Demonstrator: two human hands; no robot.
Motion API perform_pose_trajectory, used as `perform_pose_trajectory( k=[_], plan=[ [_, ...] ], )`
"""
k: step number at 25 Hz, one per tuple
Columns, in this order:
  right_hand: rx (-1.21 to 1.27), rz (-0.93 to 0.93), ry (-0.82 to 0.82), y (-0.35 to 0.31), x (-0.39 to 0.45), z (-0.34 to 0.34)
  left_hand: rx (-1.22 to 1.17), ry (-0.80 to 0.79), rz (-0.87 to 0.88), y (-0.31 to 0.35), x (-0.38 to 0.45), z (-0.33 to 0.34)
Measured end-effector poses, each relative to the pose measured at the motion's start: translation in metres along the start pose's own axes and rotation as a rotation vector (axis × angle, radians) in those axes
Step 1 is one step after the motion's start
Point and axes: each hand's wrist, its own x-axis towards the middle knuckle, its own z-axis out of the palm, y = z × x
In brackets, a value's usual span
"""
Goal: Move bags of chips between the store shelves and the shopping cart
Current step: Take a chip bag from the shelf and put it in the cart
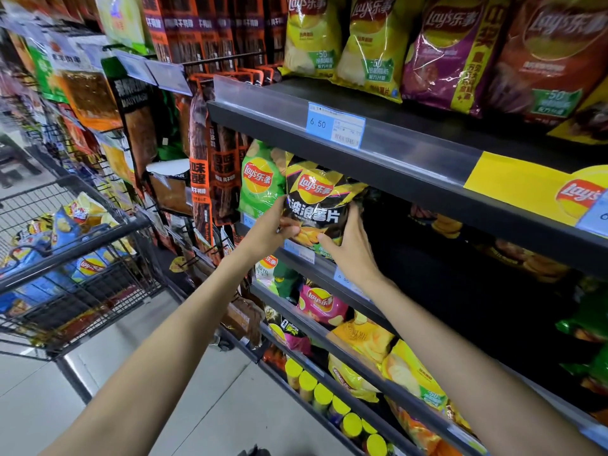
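I am looking down a snack aisle, describing it from left to right. At far left, a wire shopping cart (75, 245) is standing on the pale tiled floor, holding several crinkly blue chip bags (88, 263). Beside it, flat dark packets of dried meat (200, 166) are hanging from pegs. Next, a glossy green chip bag (260, 185) is sitting at the left end of the middle shelf (411, 195).

Just right of it is the task's thing — a black-and-yellow chip bag (320, 199), puffy and foil-shiny, standing upright with its long axis vertical at the shelf's front lip. My left hand (269, 228) is gripping its lower left edge, fingers curled onto the front. My right hand (350, 245) is cupping its lower right corner, thumb pressing the front face. Both hands are equally near, the bag lying between and above the fingers. The cart lies well apart, down to the left — I judge either direction of transfer possible.

To the right, the shelf interior is falling into shadow.
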Motion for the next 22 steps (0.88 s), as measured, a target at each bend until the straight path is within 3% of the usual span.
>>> perform_pose_trajectory(
  k=[3,11,22],
  plan=[
    [0.026,0.077,-0.011,0.003,0.011,0.008,0.037,0.054,0.018,-0.002,0.009,0.004],
    [-0.028,0.191,0.011,0.038,0.025,-0.013,0.183,-0.102,0.004,0.003,0.047,0.029],
    [-0.019,0.233,0.004,0.030,0.039,-0.001,0.215,-0.121,-0.084,-0.003,0.060,0.021]
  ],
)
